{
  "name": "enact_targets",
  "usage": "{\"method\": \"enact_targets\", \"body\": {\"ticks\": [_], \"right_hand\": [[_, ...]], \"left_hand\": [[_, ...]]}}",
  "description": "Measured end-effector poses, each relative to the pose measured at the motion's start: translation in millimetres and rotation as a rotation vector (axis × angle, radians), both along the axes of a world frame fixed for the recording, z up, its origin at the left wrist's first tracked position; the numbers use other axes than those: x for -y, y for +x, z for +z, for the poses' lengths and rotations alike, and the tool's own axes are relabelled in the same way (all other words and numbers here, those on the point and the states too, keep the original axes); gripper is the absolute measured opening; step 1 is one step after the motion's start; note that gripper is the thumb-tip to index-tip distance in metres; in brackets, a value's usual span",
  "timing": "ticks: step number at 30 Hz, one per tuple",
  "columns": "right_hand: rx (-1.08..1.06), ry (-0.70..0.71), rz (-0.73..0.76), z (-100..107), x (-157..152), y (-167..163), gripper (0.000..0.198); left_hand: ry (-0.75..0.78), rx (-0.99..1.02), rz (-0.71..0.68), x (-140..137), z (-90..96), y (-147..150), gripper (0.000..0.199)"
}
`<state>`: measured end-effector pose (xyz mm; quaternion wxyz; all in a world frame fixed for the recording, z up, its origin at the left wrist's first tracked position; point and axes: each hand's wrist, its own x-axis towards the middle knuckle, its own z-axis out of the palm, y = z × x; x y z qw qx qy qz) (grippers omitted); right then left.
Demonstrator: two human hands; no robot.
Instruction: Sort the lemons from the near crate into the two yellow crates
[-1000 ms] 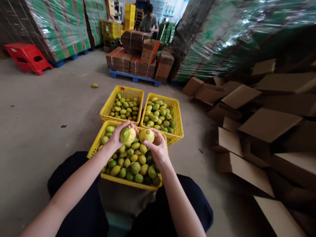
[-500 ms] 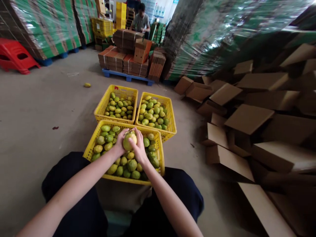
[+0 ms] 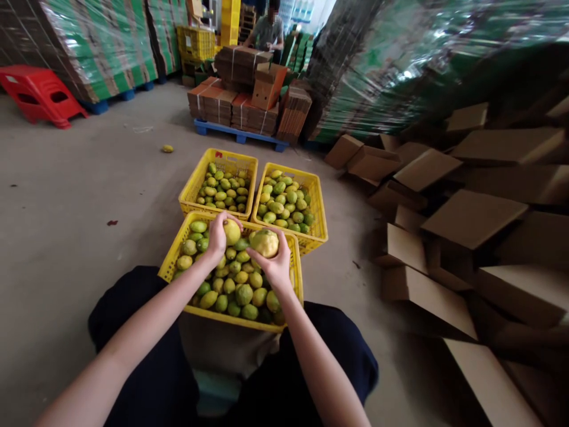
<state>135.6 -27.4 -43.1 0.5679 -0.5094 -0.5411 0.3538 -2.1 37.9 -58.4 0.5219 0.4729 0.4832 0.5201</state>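
Note:
Above the near yellow crate [image 3: 242,324], my left hand [image 3: 217,238] is closed around a yellow lemon [image 3: 232,232]. A bigger, bumpy yellow-green lemon [image 3: 265,243] sits in the grip of my right hand [image 3: 279,264], a short way to the right. The two fruits are apart. Many green and yellow lemons [image 3: 243,295] fill the near crate, which stands between my knees. My hands and forearms hide some of them.
Two more yellow crates of lemons, one left [image 3: 189,193] and one right [image 3: 320,216], stand just beyond. A loose lemon [image 3: 167,149] lies on the floor. Cardboard boxes [image 3: 475,218] pile up at right. A person [image 3: 269,32] is behind flattened cartons [image 3: 242,64]; a red stool [image 3: 42,95] stands left.
My hands have moved apart, each now with a lemon; before, they were together around one fruit. The whole view has shifted slightly.

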Motion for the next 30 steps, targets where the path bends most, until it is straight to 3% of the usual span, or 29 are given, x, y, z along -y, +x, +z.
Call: {"method": "enact_targets", "body": {"ticks": [3, 5, 11, 22, 27, 30], "right_hand": [[0.067, 0.093, 0.033, 0, -8, 10, 0.050], [0.136, 0.177, 0.077, -2, -9, 10, 0.048], [0.325, 0.331, 0.100, -4, -4, 6, 0.046], [0.301, 0.386, 0.083, -3, -2, 4, 0.041], [0.133, 0.265, 0.080, -2, -3, 0, 0.041], [-0.253, -0.042, 0.079, -2, -10, -2, 0.043]], "left_hand": [[0.236, -0.061, 0.062, 11, 14.3, -3, 0.057], [0.311, -0.146, 0.017, 19, 20.1, -3, 0.058], [0.421, -0.250, -0.022, 29, 24.1, -6, 0.057], [0.546, -0.299, -0.044, 33, 24.2, -10, 0.055], [0.407, -0.164, 0.011, 32, 21.3, -4, 0.042], [-0.019, 0.171, 0.074, 22, 21.0, 1, 0.040]]}}
